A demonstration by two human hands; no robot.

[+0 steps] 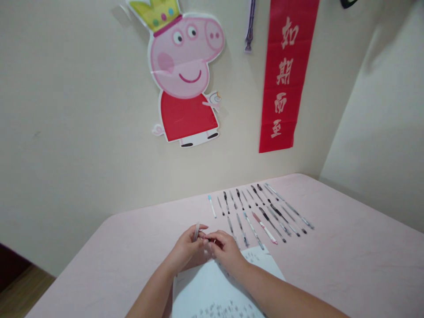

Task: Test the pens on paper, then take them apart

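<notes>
My left hand point(188, 245) is closed, with a translucent pen barrel point(196, 231) standing up between its fingers. Close against it, my right hand point(225, 250) pinches a small dark piece point(210, 240) at its fingertips; whether this belongs to the same pen I cannot tell. Both hands meet just above the top edge of a white sheet of paper point(195, 289) that carries handwriting. To the right of my hands lie the nearest pens, among them a grey one point(242, 230), a white one with a blue tip point(254, 230) and a pink-and-white one point(264, 228).
Several more pens lie in two slanting rows on the pink tablecloth point(334, 260), including a light-blue-and-white pen point(212, 206) at the back row's left end. Behind the table rises a wall with a pig cutout point(188, 117) and a red banner point(281, 88).
</notes>
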